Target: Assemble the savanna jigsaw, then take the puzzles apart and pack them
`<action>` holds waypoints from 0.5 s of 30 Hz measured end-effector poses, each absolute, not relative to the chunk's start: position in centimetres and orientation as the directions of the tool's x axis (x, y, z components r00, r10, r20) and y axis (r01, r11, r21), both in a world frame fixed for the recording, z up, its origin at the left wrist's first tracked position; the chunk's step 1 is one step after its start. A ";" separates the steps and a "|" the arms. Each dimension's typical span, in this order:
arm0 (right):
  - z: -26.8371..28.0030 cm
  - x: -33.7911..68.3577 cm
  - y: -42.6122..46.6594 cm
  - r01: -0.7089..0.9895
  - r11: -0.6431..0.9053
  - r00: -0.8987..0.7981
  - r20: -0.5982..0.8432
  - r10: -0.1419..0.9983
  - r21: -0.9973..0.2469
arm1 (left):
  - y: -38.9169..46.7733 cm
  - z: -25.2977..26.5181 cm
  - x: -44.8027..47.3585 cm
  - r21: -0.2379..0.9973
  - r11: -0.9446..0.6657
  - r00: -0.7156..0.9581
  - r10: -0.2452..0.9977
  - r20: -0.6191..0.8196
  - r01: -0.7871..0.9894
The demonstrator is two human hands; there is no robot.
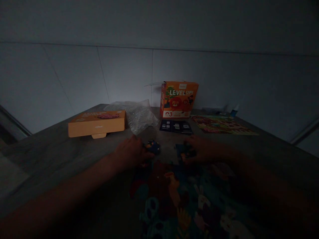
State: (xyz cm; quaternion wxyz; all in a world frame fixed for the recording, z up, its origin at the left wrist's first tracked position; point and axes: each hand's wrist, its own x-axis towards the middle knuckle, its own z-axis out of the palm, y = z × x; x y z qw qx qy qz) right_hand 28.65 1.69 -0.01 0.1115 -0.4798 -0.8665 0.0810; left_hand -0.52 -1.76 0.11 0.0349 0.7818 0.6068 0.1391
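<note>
A partly assembled jigsaw puzzle (174, 199) with rabbits and plants on a dark teal ground lies in front of me, dim in the low light. At its far edge, my left hand (132, 151) has its fingers closed on a dark blue puzzle piece (153, 146) with small yellow marks. Across a small gap, my right hand (201, 149) grips another puzzle piece (183, 151), blue with some orange, near the puzzle's top edge. The right fingertips are partly lost in shadow.
An orange box (109, 124) lies flat at the left, its flap sticking out. Crumpled bubble wrap (142, 116) sits beside it. Behind stands an orange LEVEL UP! box (179, 101), with a dark leaflet (175, 126) before it. A picture sheet (221, 125) and a small blue bottle (234, 112) are right.
</note>
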 end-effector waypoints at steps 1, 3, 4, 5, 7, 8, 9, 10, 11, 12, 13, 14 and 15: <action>0.1 29.2 1.8 0.815 0.527 -0.518 0.103 0.849 -0.241 | -1.8 -0.1 -0.6 0.252 -0.271 0.228 0.955 0.189 0.929; 0.3 29.8 1.9 0.822 0.523 -0.518 0.083 0.851 -0.228 | -1.6 -0.5 -0.7 0.291 -0.277 0.223 0.953 0.207 0.916; 0.4 29.8 1.9 0.826 0.512 -0.512 0.066 0.856 -0.233 | -1.5 -0.6 -0.7 0.295 -0.273 0.218 0.954 0.207 0.916; 0.5 29.6 1.9 0.832 0.496 -0.501 0.047 0.864 -0.251 | -1.4 -0.8 -0.7 0.291 -0.271 0.217 0.955 0.202 0.918; 0.7 29.2 1.8 0.835 0.460 -0.477 0.020 0.878 -0.302 | -1.2 -0.9 -0.7 0.276 -0.266 0.222 0.958 0.181 0.924; 0.7 29.0 1.7 0.832 0.449 -0.471 0.012 0.882 -0.328 | -1.1 -1.0 -0.7 0.278 -0.264 0.223 0.960 0.170 0.924; 0.7 28.7 1.7 0.824 0.444 -0.471 0.011 0.882 -0.352 | -1.0 -1.0 -0.7 0.291 -0.259 0.221 0.962 0.158 0.921; 0.6 28.5 1.7 0.815 0.442 -0.473 0.013 0.881 -0.375 | -0.8 -1.1 -0.7 0.318 -0.251 0.216 0.966 0.143 0.914; 0.5 28.3 1.7 0.802 0.444 -0.479 0.014 0.878 -0.400 | -0.7 -1.1 -0.6 0.355 -0.239 0.208 0.970 0.126 0.904; 0.3 28.1 1.7 0.790 0.442 -0.484 0.012 0.875 -0.424 | -0.5 -1.1 -0.6 0.392 -0.226 0.199 0.974 0.109 0.892; 0.1 27.9 1.7 0.781 0.438 -0.486 0.007 0.874 -0.444 | -0.4 -1.2 -0.6 0.422 -0.214 0.192 0.977 0.096 0.881; -0.1 27.7 1.7 0.778 0.432 -0.484 0.003 0.875 -0.457 | -0.2 -1.2 -0.6 0.445 -0.202 0.181 0.979 0.089 0.873; -0.4 27.5 1.6 0.777 0.426 -0.480 0.002 0.877 -0.464 | -0.1 -1.2 -0.6 0.464 -0.194 0.170 0.981 0.092 0.864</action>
